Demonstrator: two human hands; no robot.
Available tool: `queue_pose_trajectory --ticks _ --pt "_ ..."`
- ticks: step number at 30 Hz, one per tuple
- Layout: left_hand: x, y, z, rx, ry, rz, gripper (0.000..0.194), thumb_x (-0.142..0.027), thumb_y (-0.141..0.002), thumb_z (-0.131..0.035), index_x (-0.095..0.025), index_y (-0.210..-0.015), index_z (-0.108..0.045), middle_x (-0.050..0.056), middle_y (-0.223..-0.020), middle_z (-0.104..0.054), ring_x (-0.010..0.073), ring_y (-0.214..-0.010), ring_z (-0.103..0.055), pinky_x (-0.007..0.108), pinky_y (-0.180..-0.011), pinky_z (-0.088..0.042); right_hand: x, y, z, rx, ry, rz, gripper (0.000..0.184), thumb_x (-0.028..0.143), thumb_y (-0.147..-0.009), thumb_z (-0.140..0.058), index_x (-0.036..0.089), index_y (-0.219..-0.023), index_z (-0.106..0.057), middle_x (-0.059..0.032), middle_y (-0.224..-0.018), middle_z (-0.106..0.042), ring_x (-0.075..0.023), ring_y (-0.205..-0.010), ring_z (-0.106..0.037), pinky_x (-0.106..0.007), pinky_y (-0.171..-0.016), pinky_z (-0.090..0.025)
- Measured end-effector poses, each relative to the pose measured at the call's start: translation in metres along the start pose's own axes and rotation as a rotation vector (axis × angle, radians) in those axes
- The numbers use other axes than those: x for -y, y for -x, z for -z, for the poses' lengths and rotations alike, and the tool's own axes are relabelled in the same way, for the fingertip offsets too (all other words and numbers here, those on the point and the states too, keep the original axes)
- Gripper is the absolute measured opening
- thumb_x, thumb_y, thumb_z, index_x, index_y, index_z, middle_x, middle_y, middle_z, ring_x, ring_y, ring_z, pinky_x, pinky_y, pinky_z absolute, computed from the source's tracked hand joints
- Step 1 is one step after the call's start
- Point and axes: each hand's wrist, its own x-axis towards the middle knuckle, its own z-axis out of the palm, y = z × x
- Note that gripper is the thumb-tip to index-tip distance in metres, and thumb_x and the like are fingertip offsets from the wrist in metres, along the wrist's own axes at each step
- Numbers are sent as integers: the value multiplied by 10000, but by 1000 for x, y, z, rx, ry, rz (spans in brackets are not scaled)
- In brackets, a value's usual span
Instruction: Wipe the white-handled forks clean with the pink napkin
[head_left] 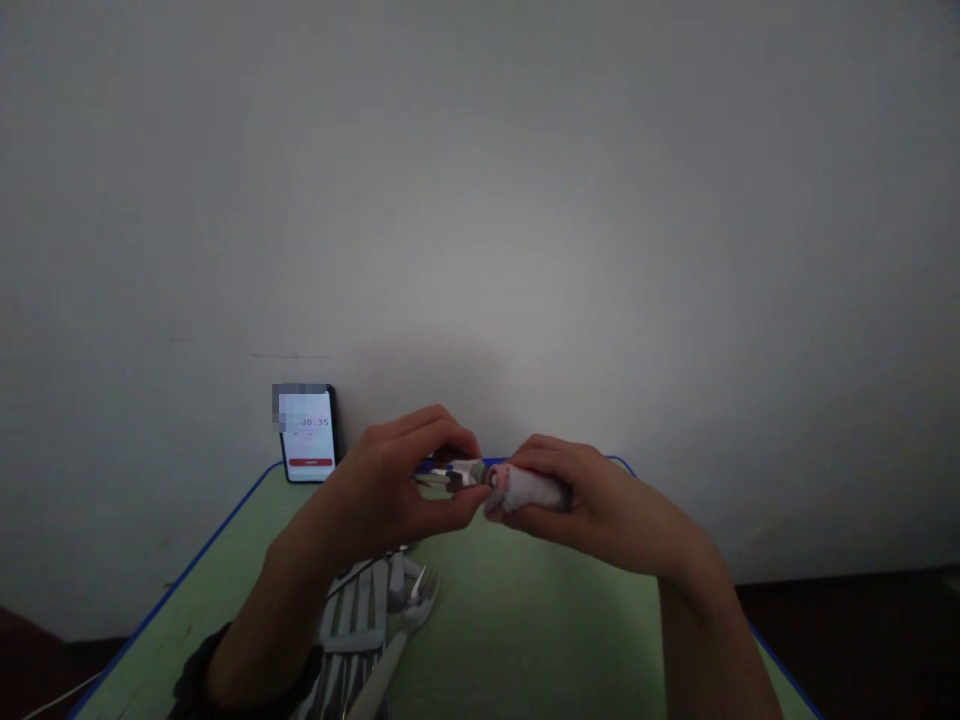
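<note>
Above the far part of the green table, my two hands meet almost fingertip to fingertip. My left hand [382,485] pinches a shiny metal utensil [466,474] between thumb and fingers; its kind is hard to make out, since the hand covers part of it. A rolled white cloth [534,488] with a pinkish end lies in my right hand [604,495], fingers and thumb closed around it. The cloth's pinkish end is right beside the metal piece; whether they touch, I cannot tell.
Below my left forearm, a slotted turner [364,640], a fork [426,600] and other cutlery lie on the green table [547,630] with its blue edge. A phone [311,445] showing a timer leans on the pale wall [480,220] behind.
</note>
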Motion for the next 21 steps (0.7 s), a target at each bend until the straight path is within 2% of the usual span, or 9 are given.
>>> queue_pose_trajectory --ticks 5,10,15,21 --pt "5 3 1 1 -38 32 101 -238 -765 -638 -177 -831 -592 -30 -741 -569 65 -602 -482 166 -556 -379 -5 3 2 -4 -35 -54 242 399 -781 -640 202 -918 -671 -9 -839 -602 -114 -705 -527 -214 -605 -368" --pt "-4 2 -5 -2 -109 50 130 -307 -790 -607 -187 -828 -572 -45 -700 -570 69 -566 -504 176 -537 -373 -4 3 3 47 9 -44 179 328 -779 -631 177 -867 -668 -5 -786 -588 -101 -653 -507 -207 -560 -348" --pt "-6 -1 -5 106 -158 150 223 -406 -859 -519 -193 -829 -579 -46 -662 -592 86 -550 -531 192 -519 -359 1 2 3 101 -17 -65 246 387 -801 -583 152 -734 -611 29 -635 -511 -72 -532 -434 -201 -480 -299" --pt "-6 -5 -9 229 -274 207 385 -499 -911 -389 -189 -853 -611 -4 -702 -651 125 -599 -575 224 -556 -359 6 1 -3 -14 121 -26 185 333 -834 -560 170 -795 -639 1 -732 -569 -99 -631 -490 -218 -570 -321"
